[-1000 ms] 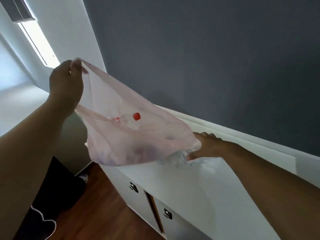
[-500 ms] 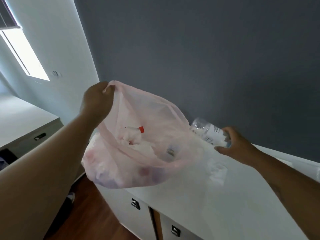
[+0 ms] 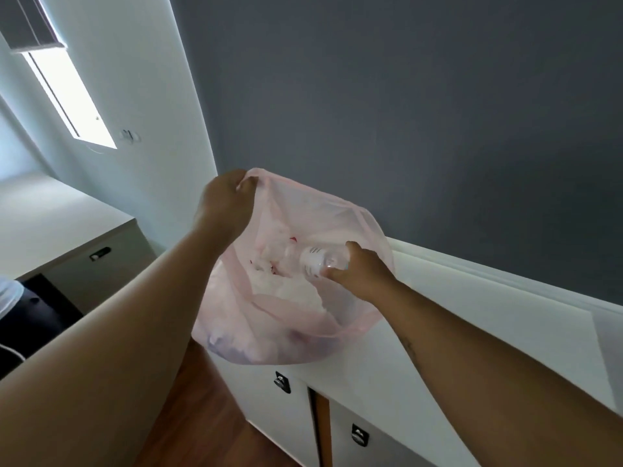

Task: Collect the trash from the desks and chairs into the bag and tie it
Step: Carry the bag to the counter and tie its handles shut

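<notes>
A thin pink plastic bag [image 3: 340,335] hangs open over the near edge of a white desk [image 3: 472,338]. My left hand [image 3: 226,203] pinches the bag's rim at its upper left and holds it up. My right hand [image 3: 359,273] reaches into the bag's mouth, gripping a clear plastic bottle [image 3: 318,261] that points leftward inside the opening. Crumpled white paper and bits with red marks [image 3: 283,281] lie in the bag beneath the bottle.
The desk runs along a dark grey wall [image 3: 404,112] with a white ledge [image 3: 505,278]. White drawer fronts with metal handles [image 3: 281,382] sit below. Another desk [image 3: 60,230] stands at the left under a window [image 3: 70,96]. Brown wood floor [image 3: 202,416] lies between.
My right hand has carried the bottle from beside the bag into its mouth. My left hand keeps its hold on the bag's rim, and the bag's mouth now hangs wider open.
</notes>
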### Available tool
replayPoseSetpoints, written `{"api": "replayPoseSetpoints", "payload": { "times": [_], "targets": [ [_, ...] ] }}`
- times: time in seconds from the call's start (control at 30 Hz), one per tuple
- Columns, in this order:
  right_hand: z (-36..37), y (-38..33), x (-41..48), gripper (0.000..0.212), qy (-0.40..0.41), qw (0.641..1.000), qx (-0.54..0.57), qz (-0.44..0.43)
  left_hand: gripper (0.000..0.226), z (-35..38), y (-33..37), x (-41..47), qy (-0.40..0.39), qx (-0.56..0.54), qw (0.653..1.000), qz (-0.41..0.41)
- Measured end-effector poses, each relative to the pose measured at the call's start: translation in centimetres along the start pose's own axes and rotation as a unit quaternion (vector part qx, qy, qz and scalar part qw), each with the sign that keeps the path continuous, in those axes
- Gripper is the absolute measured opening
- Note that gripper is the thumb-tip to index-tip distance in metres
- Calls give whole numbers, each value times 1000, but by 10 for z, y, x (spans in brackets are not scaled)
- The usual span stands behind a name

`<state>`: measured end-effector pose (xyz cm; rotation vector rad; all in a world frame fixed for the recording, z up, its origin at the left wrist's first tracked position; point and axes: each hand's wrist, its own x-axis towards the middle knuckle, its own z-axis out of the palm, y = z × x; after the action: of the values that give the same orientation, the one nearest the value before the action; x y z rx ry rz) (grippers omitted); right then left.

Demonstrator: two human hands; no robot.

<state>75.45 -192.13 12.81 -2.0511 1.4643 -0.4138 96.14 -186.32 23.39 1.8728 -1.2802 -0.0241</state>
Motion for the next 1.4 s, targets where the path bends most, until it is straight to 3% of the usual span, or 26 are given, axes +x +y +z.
{"api": "replayPoseSetpoints", "payload": {
  "times": [0.07, 0.17, 0.23, 0.3, 0.4, 0.5, 0.53, 0.67, 0.8, 0.87, 1.0, 1.1, 1.13, 1.2, 1.3, 1.4],
  "targets": [
    [-7, 9, 3, 66, 51, 999, -7, -17, 31, 5, 1, -1, 8, -3, 1000, -5],
    [-24, 45, -5, 30, 234, 970, -22, -61, 30, 16, 4, -2, 9, -3, 1000, -15],
    [-31, 87, -17, 26, 308, 951, -23, -27, 32, 28, 7, -2, 5, -6, 1000, -20],
    [-24, 139, -27, 43, 265, 960, -80, 43, 33, 42, 9, -5, 1, -1, 1000, -24],
    [-9, 195, -35, 85, 34, 977, -183, 103, 37, 62, 6, -10, -3, 37, 999, -16],
    [8, 218, -30, 87, -48, 972, -218, 76, 44, 74, 1, -18, -18, 72, 997, -10],
    [12, 221, -30, 77, -39, 970, -233, 64, 45, 77, 0, -20, -22, 79, 997, -13],
    [27, 226, -27, 39, 128, 962, -238, -24, 47, 81, -1, -30, -23, 95, 995, -29],
    [12, 202, -15, 34, 145, 977, -150, -36, 43, 75, 1, -34, -8, 101, 993, -56],
    [3, 163, -7, 33, 177, 976, -79, -101, 43, 72, 3, -35, 2, 101, 992, -69],
    [3, 65, 8, 29, 127, 958, 60, -249, 42, 65, 9, -37, 14, 98, 992, -76],
    [8, 20, 18, 46, -15, 952, 36, -303, 37, 60, 13, -36, 10, 115, 991, -70],
    [9, 17, 23, 55, -24, 948, 4, -316, 38, 58, 13, -35, 11, 120, 990, -69],
    [3, 25, 31, 59, 61, 937, 3, -345, 39, 56, 12, -35, 17, 128, 989, -70],
    [-9, 68, 53, 53, 245, 924, 79, -283, 39, 55, 9, -36, 20, 136, 988, -75],
    [-12, 124, 71, 52, 276, 948, 64, -142, 40, 59, 6, -38, 17, 136, 987, -81]
  ]
}}
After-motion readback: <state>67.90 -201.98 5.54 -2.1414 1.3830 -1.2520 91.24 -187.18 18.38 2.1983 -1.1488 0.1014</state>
